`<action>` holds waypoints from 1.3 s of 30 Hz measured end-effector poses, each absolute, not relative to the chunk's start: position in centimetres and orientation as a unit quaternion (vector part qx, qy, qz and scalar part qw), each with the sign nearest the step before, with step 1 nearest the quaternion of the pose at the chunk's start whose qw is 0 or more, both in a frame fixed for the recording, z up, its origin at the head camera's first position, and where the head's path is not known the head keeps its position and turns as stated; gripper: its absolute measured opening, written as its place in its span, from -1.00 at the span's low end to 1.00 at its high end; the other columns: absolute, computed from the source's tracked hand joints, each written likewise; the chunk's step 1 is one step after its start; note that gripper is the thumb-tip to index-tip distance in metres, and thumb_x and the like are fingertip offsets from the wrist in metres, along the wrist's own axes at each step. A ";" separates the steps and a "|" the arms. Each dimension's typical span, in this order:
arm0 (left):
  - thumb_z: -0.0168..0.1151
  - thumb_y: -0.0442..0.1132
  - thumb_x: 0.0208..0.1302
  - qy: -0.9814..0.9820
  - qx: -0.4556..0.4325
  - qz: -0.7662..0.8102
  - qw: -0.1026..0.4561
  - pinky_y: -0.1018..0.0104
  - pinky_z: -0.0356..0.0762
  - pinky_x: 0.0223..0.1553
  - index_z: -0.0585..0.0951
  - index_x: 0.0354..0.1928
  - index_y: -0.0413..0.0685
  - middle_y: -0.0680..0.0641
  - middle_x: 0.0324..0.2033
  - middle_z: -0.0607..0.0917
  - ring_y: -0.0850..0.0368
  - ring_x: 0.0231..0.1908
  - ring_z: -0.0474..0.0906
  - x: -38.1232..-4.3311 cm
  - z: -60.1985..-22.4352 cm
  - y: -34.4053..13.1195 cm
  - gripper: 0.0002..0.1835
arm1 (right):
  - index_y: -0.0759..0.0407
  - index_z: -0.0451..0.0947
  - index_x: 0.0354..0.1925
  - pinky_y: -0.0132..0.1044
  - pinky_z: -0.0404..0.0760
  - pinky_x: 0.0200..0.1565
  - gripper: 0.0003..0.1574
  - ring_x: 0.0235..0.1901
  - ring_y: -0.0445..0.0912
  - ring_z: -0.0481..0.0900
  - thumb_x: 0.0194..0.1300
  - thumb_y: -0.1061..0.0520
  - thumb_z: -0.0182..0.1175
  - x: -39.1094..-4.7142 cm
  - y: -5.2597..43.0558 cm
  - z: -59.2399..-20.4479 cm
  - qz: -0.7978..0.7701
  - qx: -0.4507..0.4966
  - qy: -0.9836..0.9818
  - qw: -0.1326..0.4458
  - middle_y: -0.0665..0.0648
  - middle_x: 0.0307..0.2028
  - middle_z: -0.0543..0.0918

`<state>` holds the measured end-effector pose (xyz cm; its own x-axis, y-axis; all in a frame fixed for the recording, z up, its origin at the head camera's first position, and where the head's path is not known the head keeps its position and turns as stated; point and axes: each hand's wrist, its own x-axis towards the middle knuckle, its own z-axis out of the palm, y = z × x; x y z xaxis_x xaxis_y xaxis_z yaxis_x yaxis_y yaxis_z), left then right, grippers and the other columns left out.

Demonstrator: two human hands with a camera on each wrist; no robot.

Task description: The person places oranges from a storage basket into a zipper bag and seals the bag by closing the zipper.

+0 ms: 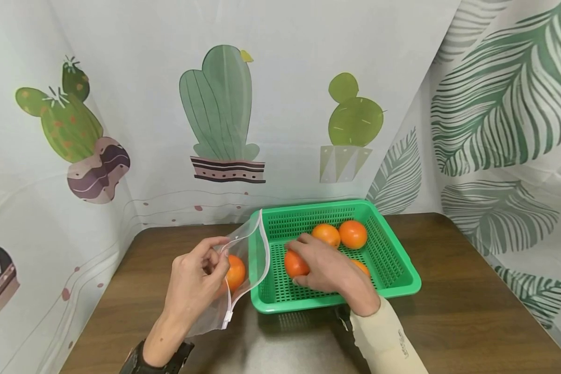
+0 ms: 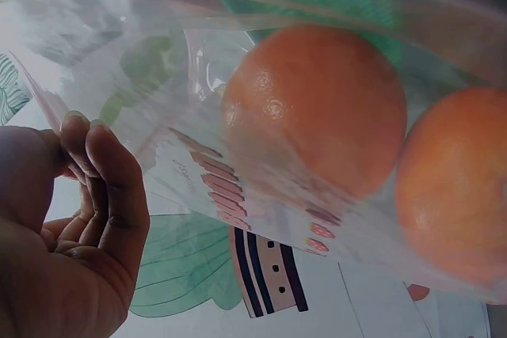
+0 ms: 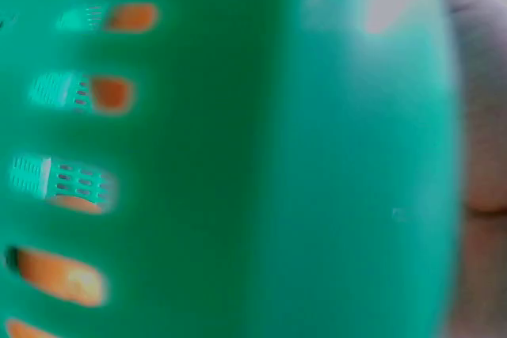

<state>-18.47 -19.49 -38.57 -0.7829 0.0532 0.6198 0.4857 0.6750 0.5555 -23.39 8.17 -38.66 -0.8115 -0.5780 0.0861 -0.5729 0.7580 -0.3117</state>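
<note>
My left hand (image 1: 194,278) pinches the edge of a clear zip bag (image 1: 259,249), whose mouth gapes toward the basket. A white slider sits at the bag's lower corner. Inside the bag are two orange-red tomatoes (image 2: 317,108), seen through the plastic in the left wrist view. My right hand (image 1: 329,267) reaches into a green plastic basket (image 1: 304,305), with fingers and thumb around a redder tomato (image 1: 296,264) near its left side. The basket's wall (image 3: 348,156) fills most of the right wrist view and hides that grip.
Two tomatoes (image 1: 352,234) lie side by side at the back of the basket, and another (image 1: 361,266) is partly hidden behind my right wrist. Basket and bag are on a brown wooden table (image 1: 458,291). Behind it hangs a white cloth (image 1: 290,104) printed with cacti and leaves.
</note>
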 end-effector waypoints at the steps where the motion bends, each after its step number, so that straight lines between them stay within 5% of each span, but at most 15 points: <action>1: 0.26 -0.36 0.27 -0.868 -0.155 -0.372 0.290 0.54 0.32 -0.62 0.68 -0.03 0.01 0.27 -0.67 0.45 0.34 -0.67 0.41 -18.5 -38.6 -19.5 -0.75 | -0.04 0.47 0.29 -0.18 0.58 -0.02 -0.17 -0.04 -0.12 0.53 0.06 -0.04 0.53 -23.4 8.1 -38.6 -0.165 -0.308 0.937 0.003 0.01 0.13 0.49; 39: 0.27 -0.34 0.27 -0.862 -0.166 -0.370 0.304 0.56 0.32 -0.63 0.68 -0.05 -0.05 0.27 -0.67 0.44 0.37 -0.68 0.40 -18.5 -38.6 -19.4 -0.78 | 0.01 0.39 0.36 -0.21 0.56 0.14 -0.09 0.10 -0.08 0.51 0.08 -0.02 0.51 -21.4 6.0 -36.0 -0.240 -0.415 0.853 -0.207 0.05 0.23 0.44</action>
<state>-18.47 -19.40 -38.55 -0.7602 0.0604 0.6469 0.5109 0.6706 0.5378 -21.39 6.01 -36.02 -0.5689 -0.6088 0.5529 -0.8078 0.5398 -0.2369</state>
